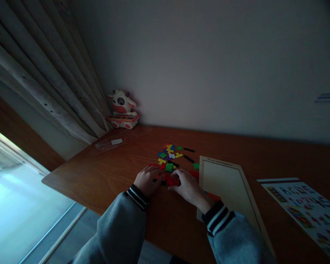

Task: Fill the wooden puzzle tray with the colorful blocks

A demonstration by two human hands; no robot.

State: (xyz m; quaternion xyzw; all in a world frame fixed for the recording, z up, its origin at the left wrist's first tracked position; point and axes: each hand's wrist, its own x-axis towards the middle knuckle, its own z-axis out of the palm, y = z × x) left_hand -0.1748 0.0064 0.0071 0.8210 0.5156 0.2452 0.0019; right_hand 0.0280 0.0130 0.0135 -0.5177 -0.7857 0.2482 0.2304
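Observation:
My left hand rests low over the near edge of a spread of colourful flat puzzle pieces, fingers stretched out and the thumb by a small black piece. Opposite it, my right hand curls its thumb and forefinger round red puzzle pieces; the dim light blurs their exact shapes. Just beyond both hands lies a green piece. Farther back are yellow pieces, a white piece, purple and blue ones, and black strips. Some pieces are hidden under my fingers.
A wooden-framed board lies right of the pieces, partly under my right forearm. Farther right is a printed picture sheet. A cow-shaped toy keyboard stands at the back left, near a white slip and the curtain.

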